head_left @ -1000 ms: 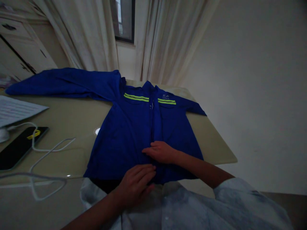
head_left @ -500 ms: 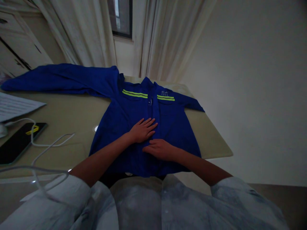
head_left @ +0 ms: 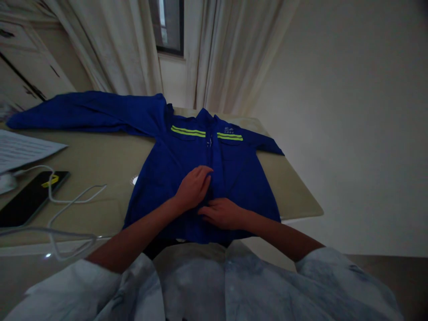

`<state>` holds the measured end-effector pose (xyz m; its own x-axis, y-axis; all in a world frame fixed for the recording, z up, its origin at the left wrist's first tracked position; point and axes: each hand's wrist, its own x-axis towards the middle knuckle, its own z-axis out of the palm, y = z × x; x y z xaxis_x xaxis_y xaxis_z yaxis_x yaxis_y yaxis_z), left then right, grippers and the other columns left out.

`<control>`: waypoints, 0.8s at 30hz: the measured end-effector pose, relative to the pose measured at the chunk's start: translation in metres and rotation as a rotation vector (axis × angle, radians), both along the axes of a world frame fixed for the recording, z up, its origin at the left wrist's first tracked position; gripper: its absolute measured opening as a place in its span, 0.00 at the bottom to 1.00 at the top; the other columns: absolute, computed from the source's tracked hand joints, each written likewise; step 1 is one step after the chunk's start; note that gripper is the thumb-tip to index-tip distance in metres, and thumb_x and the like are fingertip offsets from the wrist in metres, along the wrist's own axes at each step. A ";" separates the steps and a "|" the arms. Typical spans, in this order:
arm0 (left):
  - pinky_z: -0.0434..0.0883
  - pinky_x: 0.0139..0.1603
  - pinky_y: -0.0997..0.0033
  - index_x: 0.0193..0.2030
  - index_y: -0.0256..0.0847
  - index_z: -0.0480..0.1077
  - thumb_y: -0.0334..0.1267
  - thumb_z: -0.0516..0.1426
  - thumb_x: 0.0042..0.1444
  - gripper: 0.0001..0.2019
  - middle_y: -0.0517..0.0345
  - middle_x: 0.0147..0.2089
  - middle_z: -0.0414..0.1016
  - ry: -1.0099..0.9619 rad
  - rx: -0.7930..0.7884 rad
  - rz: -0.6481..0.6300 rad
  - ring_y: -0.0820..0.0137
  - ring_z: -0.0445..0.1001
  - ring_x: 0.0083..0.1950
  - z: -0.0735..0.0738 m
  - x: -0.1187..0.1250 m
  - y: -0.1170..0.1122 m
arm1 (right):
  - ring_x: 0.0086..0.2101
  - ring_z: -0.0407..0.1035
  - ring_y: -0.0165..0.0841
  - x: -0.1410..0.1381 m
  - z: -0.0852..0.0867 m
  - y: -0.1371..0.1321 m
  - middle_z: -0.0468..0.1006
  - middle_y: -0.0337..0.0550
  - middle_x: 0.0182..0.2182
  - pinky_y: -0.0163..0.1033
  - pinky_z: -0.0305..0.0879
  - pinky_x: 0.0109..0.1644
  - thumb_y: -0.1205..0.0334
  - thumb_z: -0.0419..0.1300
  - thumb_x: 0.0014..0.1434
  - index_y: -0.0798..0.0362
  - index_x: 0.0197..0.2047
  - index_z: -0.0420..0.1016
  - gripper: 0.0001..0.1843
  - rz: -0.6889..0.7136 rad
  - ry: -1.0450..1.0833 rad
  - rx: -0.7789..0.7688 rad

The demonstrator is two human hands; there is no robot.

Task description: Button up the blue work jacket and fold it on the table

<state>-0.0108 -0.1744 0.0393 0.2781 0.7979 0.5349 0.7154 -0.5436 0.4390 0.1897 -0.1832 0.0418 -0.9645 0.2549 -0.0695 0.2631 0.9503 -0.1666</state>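
Note:
A blue work jacket [head_left: 237, 169] with yellow-green and grey stripes across the chest lies front up on the table, its collar away from me. One sleeve stretches far to the left, and the other reaches to the right edge area. My left hand [head_left: 194, 186] is closed at the middle of the front, fingers curled over the placket cloth. Just below and to the right, my right hand [head_left: 224, 214] has thumb and fingers drawn together on the placket near the hem. The fingertips of both hands are partly hidden, and the cloth between them is dark.
On the left of the beige table [head_left: 290, 191] lie a dark phone [head_left: 26, 200] with a yellow mark, a white cable [head_left: 78, 202] and a printed sheet [head_left: 26, 149]. Pale curtains [head_left: 230, 53] hang behind, with a plain wall [head_left: 351, 125] at right.
My left hand has gone from lying flat with spread fingers to curled fingers on the placket. My right hand has shifted slightly downward. The jacket stays nearly the same.

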 end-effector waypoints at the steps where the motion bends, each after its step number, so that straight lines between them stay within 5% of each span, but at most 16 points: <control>1: 0.74 0.55 0.61 0.54 0.37 0.72 0.33 0.47 0.73 0.14 0.46 0.51 0.80 -0.062 0.104 -0.020 0.64 0.77 0.52 0.003 -0.002 -0.020 | 0.36 0.72 0.34 0.001 -0.001 0.000 0.80 0.45 0.37 0.36 0.63 0.40 0.58 0.51 0.77 0.55 0.60 0.72 0.16 -0.040 0.014 -0.006; 5: 0.73 0.44 0.64 0.47 0.38 0.74 0.33 0.56 0.68 0.06 0.54 0.37 0.78 0.157 0.419 -0.340 0.67 0.76 0.39 -0.009 -0.008 -0.102 | 0.37 0.72 0.34 0.002 -0.004 -0.002 0.81 0.45 0.38 0.37 0.63 0.39 0.56 0.50 0.78 0.54 0.59 0.72 0.16 -0.091 0.080 -0.023; 8: 0.75 0.50 0.61 0.56 0.35 0.76 0.33 0.56 0.70 0.13 0.49 0.47 0.82 0.332 0.374 -0.302 0.63 0.79 0.48 -0.029 -0.004 -0.133 | 0.36 0.71 0.34 -0.001 -0.003 -0.003 0.81 0.43 0.35 0.37 0.62 0.39 0.59 0.50 0.78 0.53 0.57 0.74 0.14 -0.009 0.088 0.014; 13: 0.76 0.57 0.60 0.58 0.32 0.76 0.27 0.51 0.70 0.16 0.46 0.51 0.82 0.281 0.352 -0.194 0.62 0.79 0.52 -0.036 0.003 -0.134 | 0.36 0.71 0.35 -0.007 0.007 0.000 0.81 0.43 0.34 0.39 0.64 0.40 0.63 0.51 0.76 0.54 0.57 0.74 0.14 0.126 0.095 0.033; 19: 0.76 0.60 0.62 0.58 0.33 0.76 0.26 0.53 0.70 0.15 0.45 0.54 0.82 0.165 0.338 -0.164 0.63 0.78 0.56 -0.023 0.005 -0.130 | 0.38 0.74 0.33 -0.009 0.018 0.005 0.82 0.44 0.39 0.36 0.65 0.42 0.56 0.51 0.77 0.51 0.58 0.73 0.14 -0.098 0.106 -0.044; 24: 0.78 0.53 0.62 0.56 0.30 0.76 0.27 0.51 0.70 0.15 0.45 0.49 0.83 0.248 0.419 -0.197 0.64 0.80 0.49 -0.021 0.010 -0.130 | 0.37 0.74 0.33 -0.012 0.017 0.002 0.81 0.41 0.36 0.34 0.62 0.37 0.55 0.55 0.76 0.50 0.57 0.74 0.13 -0.043 0.022 -0.036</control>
